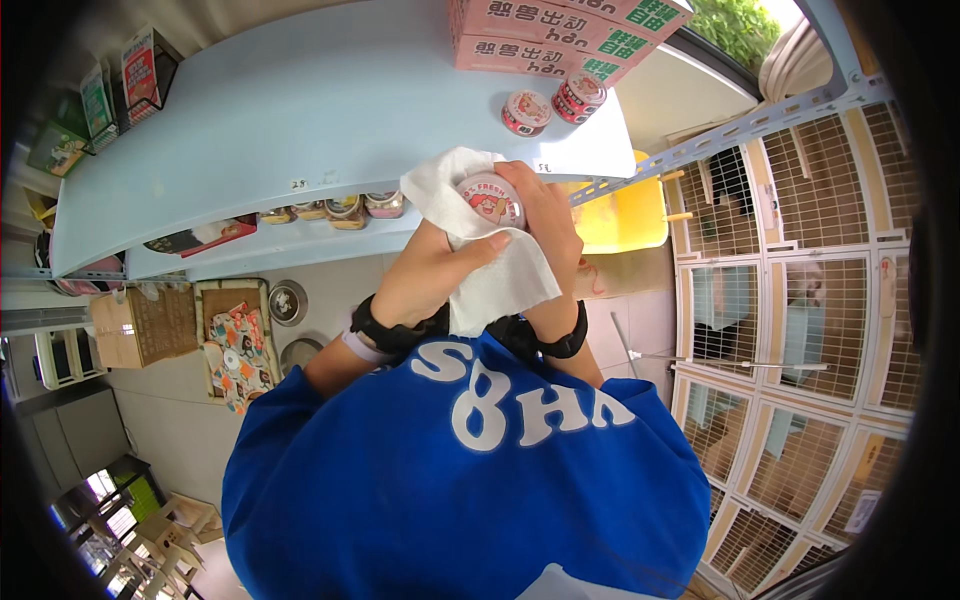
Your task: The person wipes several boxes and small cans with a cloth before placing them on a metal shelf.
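- Shelf (300, 120): pale blue board, spanning the far side of the work position. The hands are at its front edge.
- Cartons (535, 35): pink, stacked on the shelf beyond the hands.
- White wipe (505, 290): spread around the left and near sides of the held can, with one end hanging toward the torso.
- Left hand (435, 270): closed on the wipe at the near-left side of the can. The thumb lies across the wipe beside the near rim; the other fingers are largely hidden.
- Right hand (545, 220): closed around the right side of the can, fingers curled at the far-right rim.
- Round can (487, 200): held between both hands, in front of the chest. The lid sits between the left thumb and the right fingers, mostly exposed. It faces up toward the head, so the cylinder's axis runs roughly along the line of sight. The side wall is hidden; whether height or diameter is longer cannot be determined.
- Similar cans (526, 113): standing on the shelf near the cartons, lids up.
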A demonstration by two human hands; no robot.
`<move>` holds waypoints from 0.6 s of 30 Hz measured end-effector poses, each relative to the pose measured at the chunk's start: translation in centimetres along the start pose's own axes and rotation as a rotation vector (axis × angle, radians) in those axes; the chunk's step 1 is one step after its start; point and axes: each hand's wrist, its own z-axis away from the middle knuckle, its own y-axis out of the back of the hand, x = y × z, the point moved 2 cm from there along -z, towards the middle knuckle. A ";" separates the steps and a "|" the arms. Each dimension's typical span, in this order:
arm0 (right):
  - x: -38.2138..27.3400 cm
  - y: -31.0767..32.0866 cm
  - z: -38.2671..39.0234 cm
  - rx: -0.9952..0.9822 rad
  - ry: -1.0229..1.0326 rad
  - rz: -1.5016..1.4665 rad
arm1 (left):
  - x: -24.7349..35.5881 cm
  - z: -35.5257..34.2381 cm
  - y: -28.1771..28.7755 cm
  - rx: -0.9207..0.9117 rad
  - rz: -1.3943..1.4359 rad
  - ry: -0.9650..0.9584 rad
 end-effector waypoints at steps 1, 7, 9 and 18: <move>-0.1 -0.1 0.2 0.005 -0.003 -0.003 | 0.0 -0.2 -0.1 0.000 -0.006 0.002; 0.1 -1.2 2.2 0.144 -0.707 -0.898 | -0.1 -1.2 -0.2 0.114 -0.089 -0.180; -0.9 0.9 1.4 -0.080 0.019 -0.010 | -0.5 -0.9 0.2 0.157 -0.058 -0.158; -0.8 1.4 1.2 0.076 0.030 0.027 | -1.2 1.7 -0.4 0.001 0.219 0.121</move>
